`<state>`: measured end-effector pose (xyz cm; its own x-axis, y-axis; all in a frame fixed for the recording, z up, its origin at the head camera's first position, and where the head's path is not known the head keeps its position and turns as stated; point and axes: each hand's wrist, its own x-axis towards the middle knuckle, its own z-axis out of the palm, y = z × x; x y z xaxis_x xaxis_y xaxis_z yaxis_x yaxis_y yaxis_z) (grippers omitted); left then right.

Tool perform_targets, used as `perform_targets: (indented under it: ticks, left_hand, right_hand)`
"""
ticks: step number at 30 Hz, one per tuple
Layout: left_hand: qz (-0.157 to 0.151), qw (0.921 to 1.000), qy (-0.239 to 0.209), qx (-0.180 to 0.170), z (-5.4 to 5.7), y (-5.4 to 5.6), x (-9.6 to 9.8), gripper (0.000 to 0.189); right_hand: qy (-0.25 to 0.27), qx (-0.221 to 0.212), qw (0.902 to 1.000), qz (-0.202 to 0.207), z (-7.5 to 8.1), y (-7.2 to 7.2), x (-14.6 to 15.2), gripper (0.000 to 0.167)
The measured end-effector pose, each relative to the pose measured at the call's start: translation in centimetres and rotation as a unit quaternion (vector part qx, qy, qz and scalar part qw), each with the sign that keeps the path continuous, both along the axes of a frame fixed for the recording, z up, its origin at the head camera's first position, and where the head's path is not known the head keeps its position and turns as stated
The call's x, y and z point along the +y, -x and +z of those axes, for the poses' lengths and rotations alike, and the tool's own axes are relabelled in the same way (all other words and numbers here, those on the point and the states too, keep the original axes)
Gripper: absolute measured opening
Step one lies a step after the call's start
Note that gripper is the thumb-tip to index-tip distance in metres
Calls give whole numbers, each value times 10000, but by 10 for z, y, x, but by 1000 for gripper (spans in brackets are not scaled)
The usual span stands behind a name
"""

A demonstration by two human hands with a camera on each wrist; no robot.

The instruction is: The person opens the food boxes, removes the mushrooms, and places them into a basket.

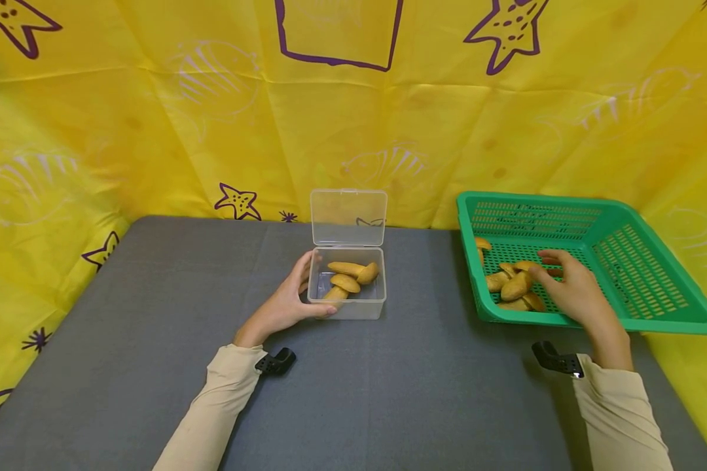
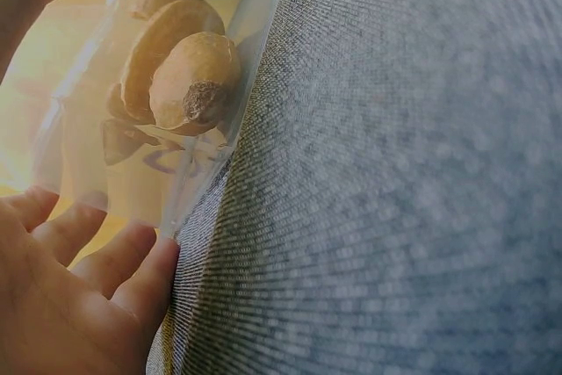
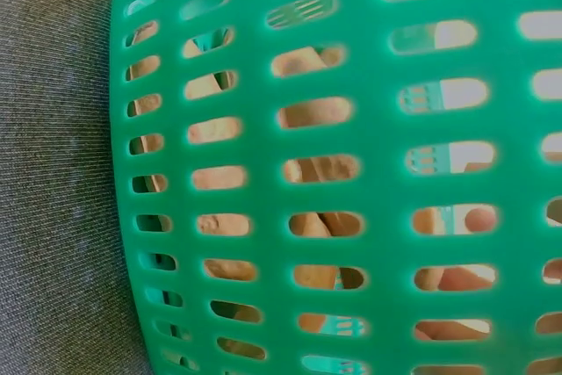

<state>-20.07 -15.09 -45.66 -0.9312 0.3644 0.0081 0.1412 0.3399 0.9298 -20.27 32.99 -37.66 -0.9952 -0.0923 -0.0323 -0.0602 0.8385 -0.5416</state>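
In the head view my left hand [image 1: 285, 302] holds a clear plastic box [image 1: 353, 309] at its left side, thumb along the front, fingers at the left wall. The box's lid [image 1: 349, 219] stands up at the back. Inside lie brown mushrooms, one of them a mushroom [image 1: 345, 282] near the front; the left wrist view shows mushrooms [image 2: 193, 76] through the clear wall. My right hand [image 1: 574, 288] reaches into a green basket [image 1: 654, 324], thumb and fingers apart beside several mushrooms [image 1: 515, 286]. The basket's slotted wall [image 3: 255, 151] partly hides the fingers in the right wrist view.
A grey cloth-covered table [image 1: 353, 392] carries the box and the basket. Behind it hangs a yellow cloth [image 1: 330, 124] with starfish and fish drawings. The basket's raised rim [image 1: 542, 197] surrounds the mushrooms at the right.
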Motion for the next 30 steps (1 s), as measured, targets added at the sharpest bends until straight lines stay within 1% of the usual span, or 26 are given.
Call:
perform_targets:
  ticks: [6, 12, 18, 23, 30]
  left_hand:
    - [-18, 10000, -33, 27, -1, 1, 0, 111]
    - [-28, 10000, -23, 14, -2, 2, 0, 111]
    - [-11, 10000, -17, -14, 0, 1, 0, 110]
    - [-14, 10000, 3, -42, 0, 1, 0, 109]
    - [-30, 10000, 4, -26, 0, 1, 0, 110]
  right_hand:
    - [98, 310, 9995, 35, 1, -2, -3, 59]
    - [293, 581, 9975, 265, 5, -5, -9, 55]
    - [549, 894, 9930, 541, 13, -7, -25, 49]
    - [622, 1227, 9875, 773, 17, -9, -40, 45]
    - [709, 1364, 9829, 1017, 21, -11, -60, 43]
